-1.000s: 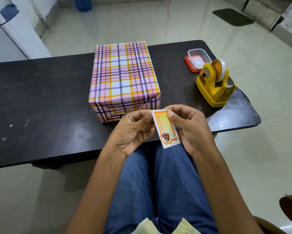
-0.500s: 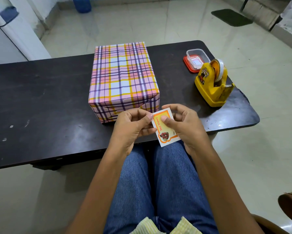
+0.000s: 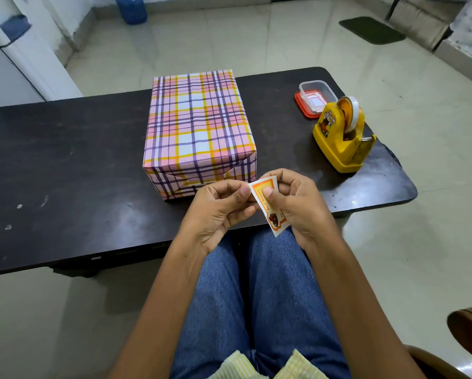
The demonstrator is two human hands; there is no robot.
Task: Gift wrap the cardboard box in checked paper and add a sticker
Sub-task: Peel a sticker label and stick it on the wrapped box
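Bare forearms; blue jeans [image 3: 259,310]; yellow-checked shirt hem [image 3: 297,367], apparently.

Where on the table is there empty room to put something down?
The biggest bare patch of table is left of the wrapped box. A narrower strip lies between the box and the tape dispenser. The right end is crowded: dispenser and small tub stand close together.

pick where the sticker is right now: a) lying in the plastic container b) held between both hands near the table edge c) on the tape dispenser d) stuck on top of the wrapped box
b: the sticker is pinched between the left hand and the right hand in front of the wrapped box, whose top shows only checked paper.
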